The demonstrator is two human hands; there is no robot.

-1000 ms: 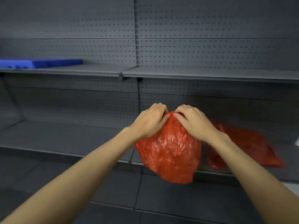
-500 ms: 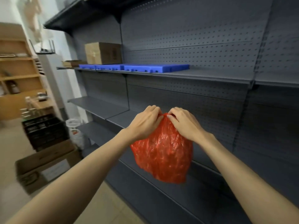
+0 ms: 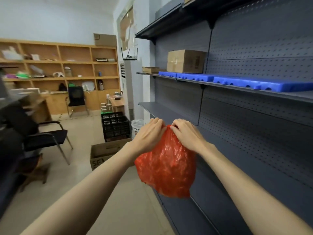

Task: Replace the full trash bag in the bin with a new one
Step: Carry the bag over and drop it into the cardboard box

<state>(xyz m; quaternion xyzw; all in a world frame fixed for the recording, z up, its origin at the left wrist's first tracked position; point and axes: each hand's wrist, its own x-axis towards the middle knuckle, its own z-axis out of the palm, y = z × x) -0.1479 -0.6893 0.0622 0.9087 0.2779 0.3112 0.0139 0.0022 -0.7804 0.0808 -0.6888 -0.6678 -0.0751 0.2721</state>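
Observation:
A full red trash bag (image 3: 166, 168) hangs in front of me at chest height, bulging and crinkled. My left hand (image 3: 149, 136) and my right hand (image 3: 185, 135) both pinch its gathered top, fingertips almost touching. Beyond my left hand, on the floor beside the grey shelving, stands a small bin (image 3: 137, 126) with a pale liner; my hands hide its lower part.
Grey pegboard shelving (image 3: 245, 126) runs along the right, holding blue foam trays (image 3: 254, 82) and a cardboard box (image 3: 185, 63). An open carton (image 3: 105, 153), black crates (image 3: 116, 127) and a black chair (image 3: 49, 138) stand on the floor to the left.
My view has swung left from the shelf into the room, so the bin, crates and chair show. Both hands keep the same hold on the bag's top.

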